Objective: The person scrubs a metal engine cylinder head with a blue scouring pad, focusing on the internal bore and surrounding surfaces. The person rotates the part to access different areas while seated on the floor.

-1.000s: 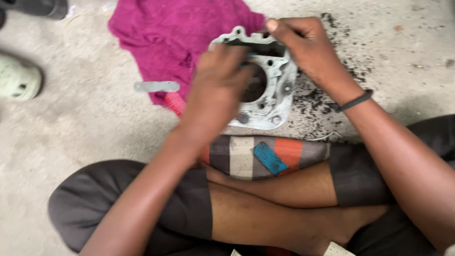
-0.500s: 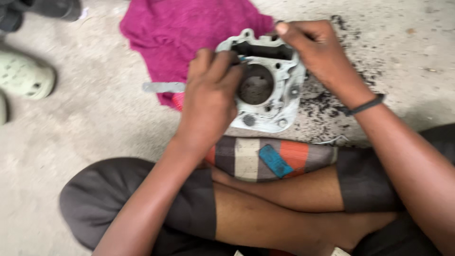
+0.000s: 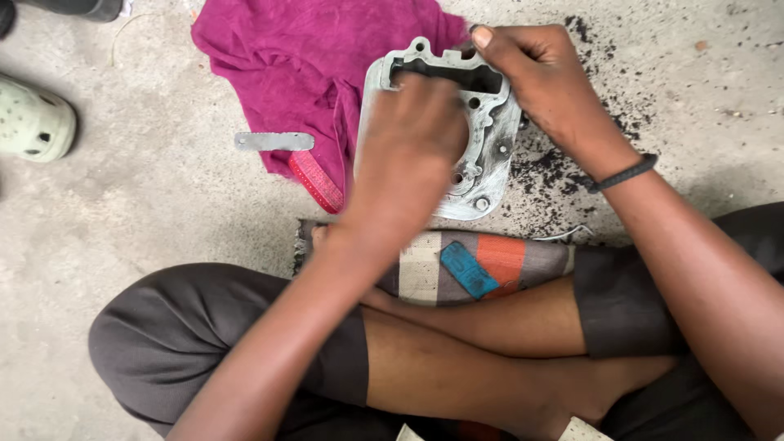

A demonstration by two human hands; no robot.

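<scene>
— Fingers of the right hand are curled tight over the top right corner of the grey metal engine block, thumb on the upper rim. See it?

— Yes. And the left hand?

— It lies blurred over the middle of the block, covering the round bore. Its fingers bend down onto the metal, but I cannot tell whether they grip anything.

— Where does the block sit?

— At about 12 o'clock from the crossed legs, tilted up on the concrete floor, its left edge over the magenta cloth. Black grit is scattered at its 3 to 5 o'clock.

— Anything else near?

— A flat grey metal strip at the block's 9 o'clock, a red ribbed piece just below it, and a striped cloth with a blue tag at 6 o'clock. A pale green shoe lies well apart, far to 9 o'clock.
</scene>
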